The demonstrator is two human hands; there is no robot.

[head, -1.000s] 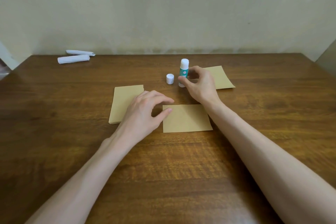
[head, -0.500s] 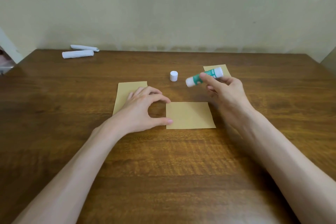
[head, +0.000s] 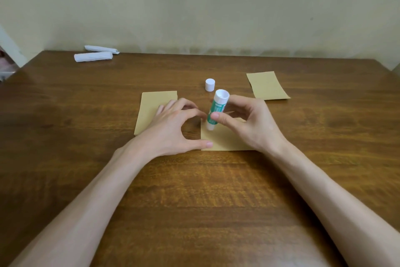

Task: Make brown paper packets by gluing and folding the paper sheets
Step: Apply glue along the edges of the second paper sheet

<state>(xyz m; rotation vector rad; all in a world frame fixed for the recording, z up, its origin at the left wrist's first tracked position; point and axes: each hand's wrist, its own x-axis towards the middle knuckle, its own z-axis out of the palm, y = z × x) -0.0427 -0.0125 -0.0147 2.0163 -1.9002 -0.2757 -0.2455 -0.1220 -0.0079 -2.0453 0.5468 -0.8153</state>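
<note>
A folded brown paper sheet (head: 225,141) lies in the middle of the wooden table (head: 194,191). My right hand (head: 249,123) pinches a green-and-white glue stick (head: 216,110) between thumb and fingers, its lower end down on the sheet's left part. My left hand (head: 173,128) arches over the sheet's left edge, with the thumb tip and index fingertip pressing on the paper. A stack of brown sheets (head: 151,110) lies under and behind my left hand. The glue's white cap (head: 210,84) stands behind the stick.
Another brown paper piece (head: 267,86) lies at the back right of the table. Two rolled white papers (head: 95,54) rest near the far left edge by the wall. A pale wall runs along the table's far side.
My right hand lifted the glue stick from the table, turned it over and brought its end down onto the folded sheet. My left hand shifted slightly and holds the sheet's left edge.
</note>
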